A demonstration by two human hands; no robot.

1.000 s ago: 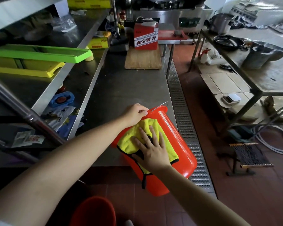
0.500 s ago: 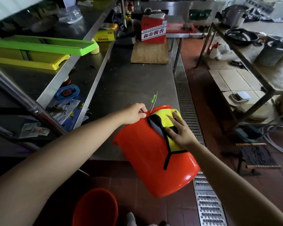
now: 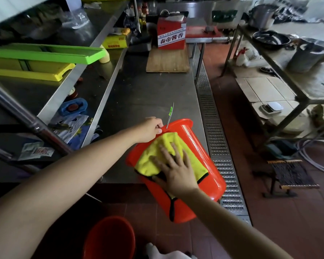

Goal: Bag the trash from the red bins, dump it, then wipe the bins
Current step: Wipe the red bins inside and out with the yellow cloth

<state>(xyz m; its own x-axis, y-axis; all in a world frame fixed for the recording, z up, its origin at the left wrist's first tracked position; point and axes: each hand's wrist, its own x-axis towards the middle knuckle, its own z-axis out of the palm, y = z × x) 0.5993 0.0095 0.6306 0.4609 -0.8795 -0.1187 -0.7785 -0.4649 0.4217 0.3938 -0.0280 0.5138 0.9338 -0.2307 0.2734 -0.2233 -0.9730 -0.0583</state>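
The job looks to be in its last stage, the wiping. The red bin [image 3: 178, 165] lies tipped on its side, with no trash or bag showing on or near it, so the bagging and dumping are probably done, though its inside cannot be seen from here. How much of its outer wall is already clean cannot be judged either; the wall to the right of the cloth shines. A second red bin [image 3: 110, 238] stands on the floor, nearer the camera than the tipped bin and to its left, its mouth up; whether it has been wiped is not clear, so it may be left to do. The tipped bin rests against the near edge of the steel counter [image 3: 148, 90] and overhangs the floor. Its long axis runs from the upper middle of the view down toward the lower right: one end points away along the counter toward the thin green-marked handle [image 3: 170, 114] that sticks up beside it, the other end points back toward the person and down. Which end is the open mouth I cannot tell for sure. The left hand [image 3: 151, 128] is curled on the far rim, pinching it to steady the bin. The right hand [image 3: 173, 169] lies flat with its fingers spread, pressing a yellow cloth [image 3: 157, 156] onto the upper side wall, midway along the bin. The cloth's dark edging hangs down over the near end.
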